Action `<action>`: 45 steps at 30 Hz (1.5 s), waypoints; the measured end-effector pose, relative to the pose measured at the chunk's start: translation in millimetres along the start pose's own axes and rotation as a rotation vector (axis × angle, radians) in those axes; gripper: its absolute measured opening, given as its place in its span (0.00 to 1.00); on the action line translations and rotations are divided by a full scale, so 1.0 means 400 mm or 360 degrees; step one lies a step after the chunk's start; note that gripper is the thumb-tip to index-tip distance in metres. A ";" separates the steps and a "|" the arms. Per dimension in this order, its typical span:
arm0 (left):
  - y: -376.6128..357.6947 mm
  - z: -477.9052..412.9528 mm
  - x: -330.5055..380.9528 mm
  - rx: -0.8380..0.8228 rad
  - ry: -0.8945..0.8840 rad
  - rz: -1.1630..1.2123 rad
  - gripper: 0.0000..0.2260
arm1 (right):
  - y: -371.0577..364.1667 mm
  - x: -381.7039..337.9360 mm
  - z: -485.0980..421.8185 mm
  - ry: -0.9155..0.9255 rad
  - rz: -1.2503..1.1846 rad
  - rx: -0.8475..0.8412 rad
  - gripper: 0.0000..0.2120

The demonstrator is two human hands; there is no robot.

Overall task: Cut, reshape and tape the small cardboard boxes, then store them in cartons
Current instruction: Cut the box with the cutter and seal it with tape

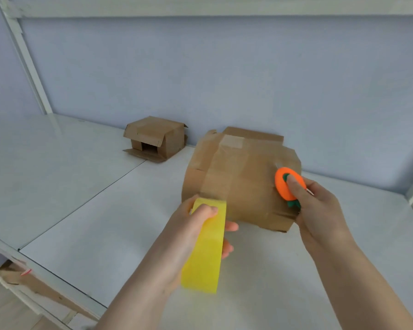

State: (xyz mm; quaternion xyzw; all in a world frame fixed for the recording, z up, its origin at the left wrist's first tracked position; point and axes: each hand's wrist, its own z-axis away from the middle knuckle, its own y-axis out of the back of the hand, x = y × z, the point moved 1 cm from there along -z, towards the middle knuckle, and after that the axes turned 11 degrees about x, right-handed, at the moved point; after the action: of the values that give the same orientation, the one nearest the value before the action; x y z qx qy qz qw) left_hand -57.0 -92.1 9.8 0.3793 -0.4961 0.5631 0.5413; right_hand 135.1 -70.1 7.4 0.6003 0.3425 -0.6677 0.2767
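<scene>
The small cardboard box (246, 186) stands on the surface (105, 210) between the two hands, just ahead of the left one and, as it seems, touching the right one. I judge it light and rather soft. Its walls are creased and bent and its corners are rounded, so a strong press may dent it, and it may slide on the smooth surface. The best places to take hold are the edges and corners, where the board is stiffest, with a hand supporting the opposite side while tape is pulled. The box is plain brown. A glossy strip of tape (221, 172) runs over its middle down to the roll, and there are small torn flaps at its lower right.

The left hand (191, 227) grips a yellow tape roll (204, 251), with the thumb over the outer face and the fingers curled round the other side. The right hand (320, 210) pinches an orange carrot-shaped cutter (284, 184), held against the right part of the box. Well beyond the left hand, close to the wall, sits a second box (155, 139) with open flaps.
</scene>
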 end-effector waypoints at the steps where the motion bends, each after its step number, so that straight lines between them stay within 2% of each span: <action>1: 0.007 0.003 0.001 0.0031 0.0015 0.0003 0.11 | -0.001 -0.016 0.004 0.0043 0.0008 0.0026 0.10; 4: 0.001 0.001 0.008 0.0022 -0.0025 0.0000 0.18 | -0.005 -0.053 0.016 0.0185 0.0061 0.0095 0.04; 7: -0.012 0.013 0.013 0.0061 -0.0047 0.0016 0.20 | -0.003 -0.068 0.024 0.0253 0.0073 0.0161 0.04; 11: -0.026 0.021 0.008 0.0080 -0.0026 0.0040 0.19 | 0.009 -0.060 0.035 0.0172 0.0012 0.0201 0.07; 13: -0.027 0.018 0.008 0.0064 0.0005 0.0047 0.17 | 0.016 -0.052 0.037 0.0095 -0.0034 0.0221 0.06; 15: -0.025 0.013 0.015 0.0015 0.0041 0.0058 0.15 | 0.025 -0.051 0.038 0.0023 -0.0084 0.0246 0.03; 19: -0.021 0.006 0.040 -0.0114 0.0084 0.0110 0.12 | 0.032 -0.068 0.036 -0.0061 -0.0138 0.0263 0.04; 24: -0.027 0.000 0.036 -0.0254 0.0236 0.0139 0.15 | 0.018 -0.101 0.036 -0.0113 -0.0297 0.0306 0.07; 27: -0.024 -0.003 0.026 -0.0225 0.0230 0.0158 0.14 | 0.012 -0.109 0.041 -0.0082 -0.0292 0.0259 0.05; 33: -0.025 -0.011 0.030 -0.0181 0.0179 0.0076 0.11 | 0.015 -0.107 0.020 -0.0235 -0.0260 0.0323 0.06; 38: -0.031 -0.024 0.028 -0.0157 0.0203 0.0056 0.09 | 0.020 -0.112 -0.001 -0.0311 -0.0226 0.0224 0.05; 40: -0.034 -0.028 0.027 -0.0142 0.0222 0.0059 0.09 | 0.019 -0.112 -0.005 -0.0196 -0.0079 0.0199 0.06; 42: -0.035 -0.031 0.027 -0.0126 0.0229 0.0080 0.08 | 0.023 -0.109 -0.006 0.0064 0.0115 0.0258 0.09; 45: -0.036 -0.034 0.029 -0.0099 0.0239 0.0122 0.07 | 0.029 -0.126 0.036 0.0761 0.0315 0.0544 0.09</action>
State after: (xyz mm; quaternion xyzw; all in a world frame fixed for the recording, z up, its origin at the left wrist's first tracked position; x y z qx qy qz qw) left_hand -42.8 -77.2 20.2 0.2996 -0.4855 0.5945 0.5666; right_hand 141.5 -90.7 56.4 0.8087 0.2205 -0.5251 0.1471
